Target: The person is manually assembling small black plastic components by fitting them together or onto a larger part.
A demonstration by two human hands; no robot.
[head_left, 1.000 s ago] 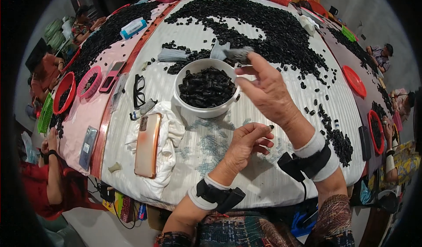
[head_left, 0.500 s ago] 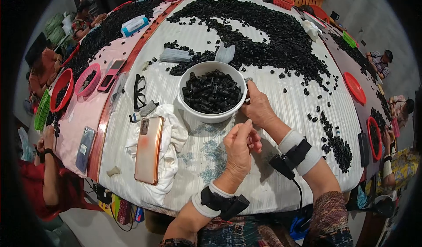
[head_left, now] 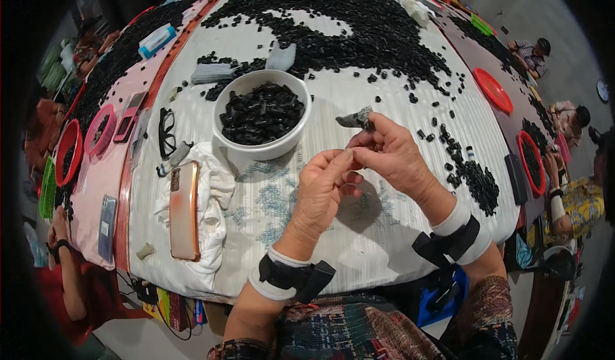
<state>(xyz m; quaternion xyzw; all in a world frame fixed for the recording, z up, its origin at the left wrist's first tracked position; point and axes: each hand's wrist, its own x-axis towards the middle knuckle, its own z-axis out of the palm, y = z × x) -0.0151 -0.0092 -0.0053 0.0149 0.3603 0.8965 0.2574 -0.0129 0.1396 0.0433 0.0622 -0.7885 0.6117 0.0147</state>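
While fingertips meet | left hand pinches unclear small piece | right hand pinches grey scrap, just right | white bowl far-left

Right hand: now drawn back from the white bowl rim, grey scrap pinched at fingertips; left hand: raised, thumb now meeting right fingers

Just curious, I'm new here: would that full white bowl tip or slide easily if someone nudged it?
Probably not. The bowl looks wide and low, so tipping seems unlikely. It is heaped with black pieces, so likely heavy. The ribbed cloth beneath should resist sliding.
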